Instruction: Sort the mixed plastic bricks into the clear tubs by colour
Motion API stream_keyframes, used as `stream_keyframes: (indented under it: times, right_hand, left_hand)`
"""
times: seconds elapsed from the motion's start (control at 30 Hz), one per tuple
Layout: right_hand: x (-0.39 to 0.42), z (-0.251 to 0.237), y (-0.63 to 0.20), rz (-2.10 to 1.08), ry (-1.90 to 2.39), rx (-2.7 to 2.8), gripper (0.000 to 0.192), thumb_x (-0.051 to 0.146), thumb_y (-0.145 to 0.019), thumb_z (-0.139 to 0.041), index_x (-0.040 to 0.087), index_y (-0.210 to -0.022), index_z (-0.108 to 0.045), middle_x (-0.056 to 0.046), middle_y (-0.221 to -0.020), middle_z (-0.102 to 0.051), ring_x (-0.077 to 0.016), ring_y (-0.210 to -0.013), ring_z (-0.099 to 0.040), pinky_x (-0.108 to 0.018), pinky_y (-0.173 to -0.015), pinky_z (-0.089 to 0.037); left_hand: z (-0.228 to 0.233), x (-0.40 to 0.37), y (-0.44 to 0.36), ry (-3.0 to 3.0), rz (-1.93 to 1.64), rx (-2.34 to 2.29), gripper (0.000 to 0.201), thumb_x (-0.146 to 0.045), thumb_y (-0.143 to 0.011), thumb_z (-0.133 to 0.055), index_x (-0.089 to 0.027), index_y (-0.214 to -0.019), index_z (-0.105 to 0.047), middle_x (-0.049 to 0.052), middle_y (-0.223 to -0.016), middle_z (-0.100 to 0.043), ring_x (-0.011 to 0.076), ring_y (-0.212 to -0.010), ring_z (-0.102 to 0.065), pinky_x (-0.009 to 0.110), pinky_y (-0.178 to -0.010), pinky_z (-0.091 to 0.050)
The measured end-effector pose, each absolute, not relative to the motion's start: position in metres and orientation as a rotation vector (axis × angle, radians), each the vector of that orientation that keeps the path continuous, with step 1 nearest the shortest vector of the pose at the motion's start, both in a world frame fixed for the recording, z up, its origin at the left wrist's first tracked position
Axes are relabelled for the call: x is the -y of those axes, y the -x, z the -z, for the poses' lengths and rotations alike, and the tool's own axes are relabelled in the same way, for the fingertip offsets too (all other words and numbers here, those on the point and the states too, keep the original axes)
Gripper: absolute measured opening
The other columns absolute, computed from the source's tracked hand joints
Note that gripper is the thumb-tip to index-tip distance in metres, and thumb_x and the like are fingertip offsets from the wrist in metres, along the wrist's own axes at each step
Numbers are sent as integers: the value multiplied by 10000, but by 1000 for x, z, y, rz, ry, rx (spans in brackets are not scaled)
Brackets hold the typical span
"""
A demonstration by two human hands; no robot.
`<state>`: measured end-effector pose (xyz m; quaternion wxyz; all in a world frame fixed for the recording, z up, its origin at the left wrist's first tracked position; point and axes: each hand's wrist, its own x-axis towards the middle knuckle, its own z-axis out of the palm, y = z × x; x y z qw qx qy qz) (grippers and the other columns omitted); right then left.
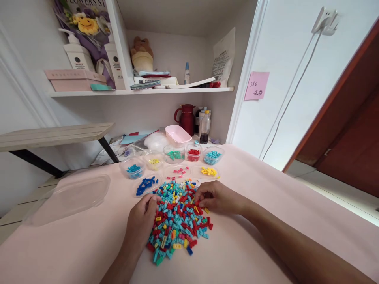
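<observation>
A heap of small mixed-colour bricks [177, 219] lies on the pink table [266, 205] in front of me. My left hand [141, 221] rests on the heap's left edge, fingers curled down into the bricks. My right hand [216, 197] sits on the heap's upper right edge, fingertips pinched among red and yellow bricks. What either hand holds is hidden. Behind the heap stand small clear tubs of sorted bricks: blue [134, 169], pale yellow [154, 161], green [174, 155], red [194, 154], light blue [212, 157]. Loose dark blue [145, 184], pink [177, 171] and yellow bricks [209, 171] lie on flat lids.
A large clear lid [71, 197] lies at the table's left. A pink tub [177, 135], a red jug [187, 117] and bottles [205, 126] stand at the back. Shelves [139, 91] with boxes and bottles hang above. A wooden bench [53, 136] is at left, a door [349, 130] at right.
</observation>
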<state>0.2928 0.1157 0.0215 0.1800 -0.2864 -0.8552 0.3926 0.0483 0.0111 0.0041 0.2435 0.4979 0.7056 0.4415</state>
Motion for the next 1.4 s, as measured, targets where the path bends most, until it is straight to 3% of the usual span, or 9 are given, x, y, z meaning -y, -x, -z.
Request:
stream_keyframes:
  times: [0.3, 0.53, 0.77, 1.0, 1.27, 1.4]
  right_hand:
    - [-122, -23, -296, -1201, 937, 2161, 178, 334, -794, -591, 172, -830, -652, -5, -664, -614, -129, -587, -561, -241, -557, -425]
    - [-129, -19, -299, -975, 1108, 2146, 174, 327, -806, -538, 196, -838, -648, -5, -670, -638, -142, -583, -575, -258, -570, -431]
    - [-132, -24, -306, -332, 1531, 2159, 153, 329, -794, -546, 261, -829, -679, -26, -779, -690, -183, -670, -577, -258, -524, -314]
    - [-128, -21, -303, -237, 1601, 2365, 136, 234, -744, -563, 255, -780, -692, -45, -788, -691, -198, -704, -570, -261, -523, -270]
    - [-123, -23, -298, -779, 1253, 2400, 113, 248, -750, -563, 230, -768, -673, 5, -582, -626, -140, -556, -530, -252, -534, -363]
    - [-126, -22, -302, -1137, 1144, 2169, 133, 293, -764, -557, 193, -779, -644, 9, -592, -604, -124, -515, -528, -249, -516, -415]
  left_hand:
    - [-5, -11, -49, -1349, -1233, -1933, 354, -499, -798, -441, -231, -869, -661, -22, -643, -583, 186, -620, -549, 282, -591, -391]
    - [-3, -10, -50, -1343, -1232, -1946, 360, -494, -803, -440, -233, -899, -669, -16, -664, -598, 196, -656, -563, 288, -618, -399]
    - [-4, -9, -50, -1346, -1234, -1947, 359, -503, -797, -439, -234, -874, -666, -12, -661, -597, 196, -643, -557, 289, -604, -397]
    - [-6, -11, -50, -1357, -1221, -1945, 362, -513, -797, -431, -236, -859, -655, -14, -658, -591, 195, -636, -554, 288, -596, -395]
    - [-7, -10, -51, -1344, -1243, -1947, 360, -510, -780, -451, -231, -855, -666, -11, -655, -599, 199, -640, -557, 290, -596, -397]
    - [-6, -11, -50, -1348, -1267, -1937, 362, -510, -770, -465, -230, -857, -677, -16, -644, -601, 191, -620, -551, 289, -601, -398]
